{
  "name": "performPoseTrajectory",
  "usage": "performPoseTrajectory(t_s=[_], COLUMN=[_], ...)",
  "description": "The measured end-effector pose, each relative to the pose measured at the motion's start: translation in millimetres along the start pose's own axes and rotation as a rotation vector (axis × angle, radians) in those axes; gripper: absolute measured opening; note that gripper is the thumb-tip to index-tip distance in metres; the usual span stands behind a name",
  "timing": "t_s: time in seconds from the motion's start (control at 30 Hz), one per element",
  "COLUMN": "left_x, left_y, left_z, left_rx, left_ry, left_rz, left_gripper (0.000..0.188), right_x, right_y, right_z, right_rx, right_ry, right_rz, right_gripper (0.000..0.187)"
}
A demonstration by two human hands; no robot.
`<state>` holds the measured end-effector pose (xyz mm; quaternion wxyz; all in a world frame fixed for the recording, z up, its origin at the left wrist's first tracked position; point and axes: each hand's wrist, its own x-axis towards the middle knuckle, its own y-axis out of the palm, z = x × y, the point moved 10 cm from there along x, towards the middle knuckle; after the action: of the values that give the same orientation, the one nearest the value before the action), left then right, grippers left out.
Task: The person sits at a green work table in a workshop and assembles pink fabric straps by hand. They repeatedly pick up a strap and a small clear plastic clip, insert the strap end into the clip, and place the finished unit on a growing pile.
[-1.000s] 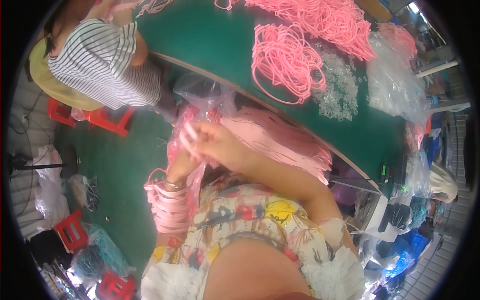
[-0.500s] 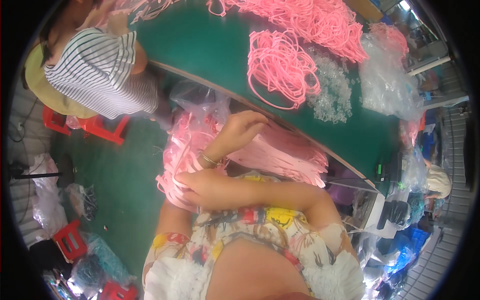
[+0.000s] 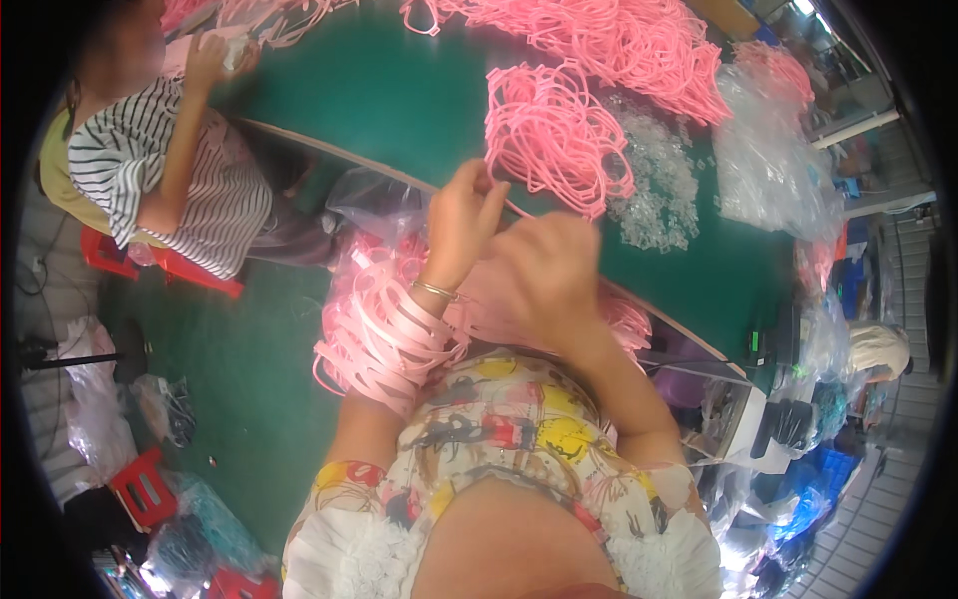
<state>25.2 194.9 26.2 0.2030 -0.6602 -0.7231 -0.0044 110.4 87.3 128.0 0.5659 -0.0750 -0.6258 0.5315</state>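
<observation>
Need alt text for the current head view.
A person's left hand and blurred right hand are close together by a green table, pink straps looped around the left forearm. Pink loops and clear pieces lie on the table; a co-worker sits at left.

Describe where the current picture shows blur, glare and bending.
Head view: the right hand is smeared, probably by motion, while the left hand is clearer; head view: pale shine on the clear plastic bag; head view: lines on the wall bow near the picture's right edge.
</observation>
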Motion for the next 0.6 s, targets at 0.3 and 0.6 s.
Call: performPoseTrajectory(t_s=[0.3,0.6], left_x=[-6.7,-37.4], left_y=[4.5,-8.4], left_z=[19.6,30.9], left_rx=[-0.48,-0.855], left_ry=[-0.336,-0.581], left_rz=[0.211,0.28], left_gripper=[0.023,0.026], right_x=[-21.5,-18.3], right_y=[-10.2,-26.3], right_z=[-87.4,-72.5], right_rx=[-0.172,-0.05], right_ry=[0.087,0.13], right_rz=[-0.005,0.016], right_gripper=[0.021,0.031])
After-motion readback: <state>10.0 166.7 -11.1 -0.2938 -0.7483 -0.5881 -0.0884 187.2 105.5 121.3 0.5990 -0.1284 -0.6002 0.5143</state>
